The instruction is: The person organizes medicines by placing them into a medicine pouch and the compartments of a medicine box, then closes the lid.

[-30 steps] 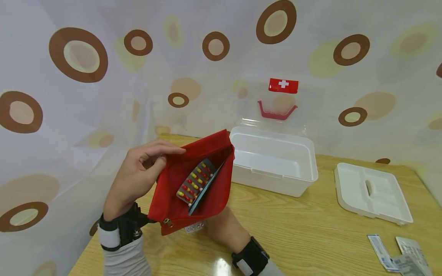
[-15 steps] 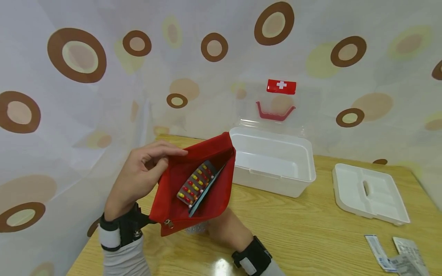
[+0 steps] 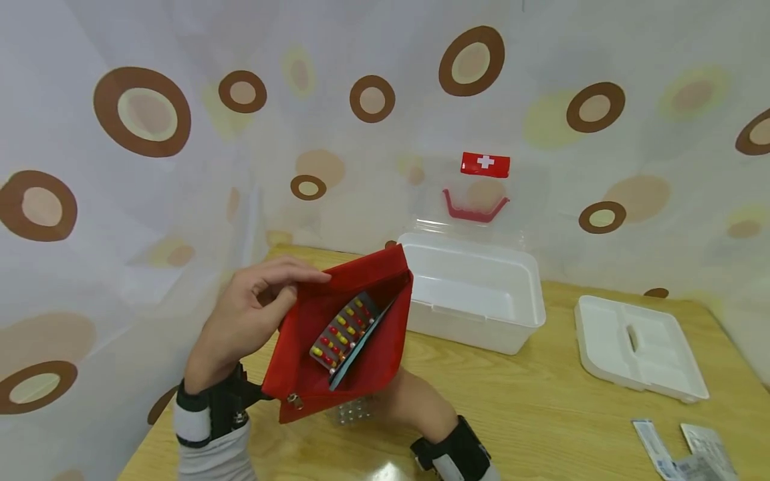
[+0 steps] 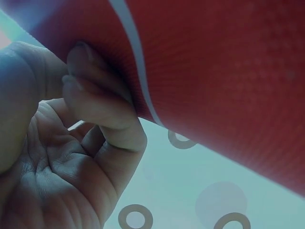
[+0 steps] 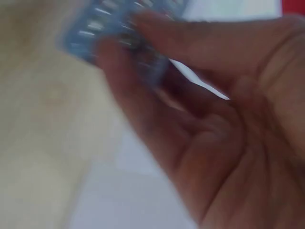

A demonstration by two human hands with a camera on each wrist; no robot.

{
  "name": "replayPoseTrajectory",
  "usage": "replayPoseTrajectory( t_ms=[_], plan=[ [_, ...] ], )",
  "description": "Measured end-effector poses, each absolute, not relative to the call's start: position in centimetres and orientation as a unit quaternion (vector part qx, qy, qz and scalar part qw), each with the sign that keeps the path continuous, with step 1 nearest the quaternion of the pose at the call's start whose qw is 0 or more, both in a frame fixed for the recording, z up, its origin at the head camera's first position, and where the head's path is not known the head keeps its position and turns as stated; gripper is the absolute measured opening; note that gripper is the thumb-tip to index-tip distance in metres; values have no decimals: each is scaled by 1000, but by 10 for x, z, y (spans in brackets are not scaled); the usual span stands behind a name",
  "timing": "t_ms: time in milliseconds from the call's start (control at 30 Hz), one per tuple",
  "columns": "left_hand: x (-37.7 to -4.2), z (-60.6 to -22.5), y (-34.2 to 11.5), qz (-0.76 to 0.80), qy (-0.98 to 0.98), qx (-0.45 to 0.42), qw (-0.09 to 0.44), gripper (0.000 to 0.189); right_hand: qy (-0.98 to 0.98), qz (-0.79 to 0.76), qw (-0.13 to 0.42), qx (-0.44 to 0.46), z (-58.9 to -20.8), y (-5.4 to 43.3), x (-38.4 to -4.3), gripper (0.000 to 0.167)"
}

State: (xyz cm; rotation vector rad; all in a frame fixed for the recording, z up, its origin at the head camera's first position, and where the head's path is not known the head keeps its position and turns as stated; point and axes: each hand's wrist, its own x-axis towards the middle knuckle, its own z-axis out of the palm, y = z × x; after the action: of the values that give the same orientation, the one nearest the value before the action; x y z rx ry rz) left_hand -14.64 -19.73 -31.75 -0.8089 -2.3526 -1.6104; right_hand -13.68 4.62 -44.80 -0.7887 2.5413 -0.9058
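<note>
A red zip pouch (image 3: 385, 364) is held up with its mouth wide open. My left hand (image 3: 243, 317) pinches its upper left edge between thumb and fingers, and the left wrist view shows the fingertips against the red fabric (image 4: 219, 71). Inside the pouch lie a blister pack of red and yellow capsules (image 3: 343, 329) and a thin bluish packet (image 3: 359, 352). Low behind the pouch, my right hand (image 3: 415, 404) pinches a clear blister pack (image 3: 353, 411) by one end. The pouch hides these right fingers in the head view; the right wrist view shows them, blurred.
An uncovered white box (image 3: 475, 329) stands behind the pouch, its clear lid raised with a red handle (image 3: 475, 215) and a red label with a white cross (image 3: 475, 170). To the right lie a white compartment tray (image 3: 668, 354) and several flat packets (image 3: 654, 446) on the wooden table.
The head view has tilted slightly, so the scene sits lower. My right hand has shifted a little right, and more of its blister pack shows below the pouch. The left hand keeps its hold.
</note>
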Motion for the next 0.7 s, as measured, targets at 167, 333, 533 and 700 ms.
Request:
replayPoseTrajectory(
  t_ms=[167,333,533,700],
  plan=[
    [-148,-319,-195,-541,-788,-279,88,42,885,-292,215,-291,-414,77,-136,10],
    [-150,-318,-194,-534,-791,-287,89,42,880,-286,201,-320,-378,108,-129,17],
    [-150,-317,-193,-543,-788,-282,73,43,872,-331,137,-333,-352,138,-120,17],
    [-150,-319,-193,-541,-790,-282,60,42,859,-379,66,-339,-336,147,-106,21]
  ],
)
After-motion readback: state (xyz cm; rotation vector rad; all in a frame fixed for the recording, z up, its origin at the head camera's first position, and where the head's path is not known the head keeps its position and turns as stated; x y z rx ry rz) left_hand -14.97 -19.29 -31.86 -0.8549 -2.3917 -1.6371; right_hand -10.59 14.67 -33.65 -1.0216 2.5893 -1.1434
